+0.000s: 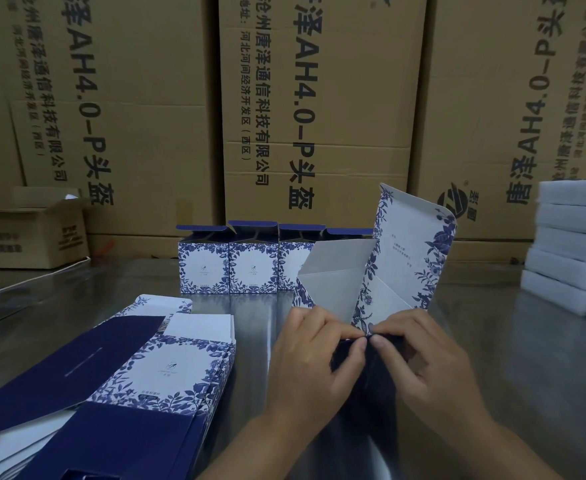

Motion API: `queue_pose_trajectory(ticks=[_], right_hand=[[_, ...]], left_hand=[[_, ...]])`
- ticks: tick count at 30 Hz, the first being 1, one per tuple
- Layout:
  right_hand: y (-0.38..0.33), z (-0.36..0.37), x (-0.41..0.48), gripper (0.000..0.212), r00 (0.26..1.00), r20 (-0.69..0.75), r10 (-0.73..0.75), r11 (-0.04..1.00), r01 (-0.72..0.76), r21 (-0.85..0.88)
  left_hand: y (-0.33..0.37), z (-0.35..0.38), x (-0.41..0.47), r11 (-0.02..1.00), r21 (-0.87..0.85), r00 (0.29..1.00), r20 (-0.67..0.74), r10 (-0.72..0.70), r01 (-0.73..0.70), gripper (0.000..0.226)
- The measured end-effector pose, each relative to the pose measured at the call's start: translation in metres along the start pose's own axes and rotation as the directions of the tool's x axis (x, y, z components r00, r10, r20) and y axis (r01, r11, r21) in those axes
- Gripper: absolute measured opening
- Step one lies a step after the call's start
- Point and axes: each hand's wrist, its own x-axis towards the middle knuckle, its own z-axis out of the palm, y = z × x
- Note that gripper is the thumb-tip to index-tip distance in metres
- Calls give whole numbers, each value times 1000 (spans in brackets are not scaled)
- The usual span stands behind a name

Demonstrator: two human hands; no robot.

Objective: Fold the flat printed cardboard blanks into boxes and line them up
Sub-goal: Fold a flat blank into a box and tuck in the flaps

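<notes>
My left hand point(314, 355) and right hand point(430, 358) meet fingertip to fingertip, all fingers curled, apparently pinching the dark flap point(371, 379); my 2 forearms reach in from below.

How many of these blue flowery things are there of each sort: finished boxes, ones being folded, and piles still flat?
Folded boxes in the row: 4, the rightmost mostly hidden
Half-folded blank, pinched by the left hand and right hand: 1
Stack of flat blanks: 1, sheets uncountable
Total: 6
</notes>
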Motion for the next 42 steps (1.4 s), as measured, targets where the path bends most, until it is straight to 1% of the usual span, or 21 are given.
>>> queue_pose_trajectory(ticks=[6, 11, 14, 19, 29, 37, 42], right_hand=[[4, 0, -3, 18, 1000, 23, 8, 1000, -8, -13], [11, -1, -3, 21, 1000, 20, 23, 999, -22, -27], [13, -1, -3, 17, 999, 12, 32, 999, -31, -26], [15, 1, -2, 16, 1000, 11, 0, 999, 1, -37], [16, 0, -2, 15, 1000, 24, 11, 999, -10, -53], [18, -1, -1, 21, 998, -8, 58, 982, -59, -180], [23, 0, -2, 16, 998, -7, 57, 981, -57, -186]], left_hand=[[-1, -2, 0, 999, 19, 999, 19, 32, -33, 17], [-2, -2, 0, 999, 31, 1000, 21, 21, -21, 17], [-3, -2, 0, 1000, 28, 1000, 20, 11, -12, 17], [-5, -1, 0, 1000, 20, 1000, 9, -5, 5, 16], [-5, -2, 0, 1000, 28, 1000, 24, -4, 3, 17], [-8, -3, -3, 997, 70, 998, 35, -46, 43, 18], [-8, -3, -2, 997, 51, 997, 29, -65, 63, 17]])
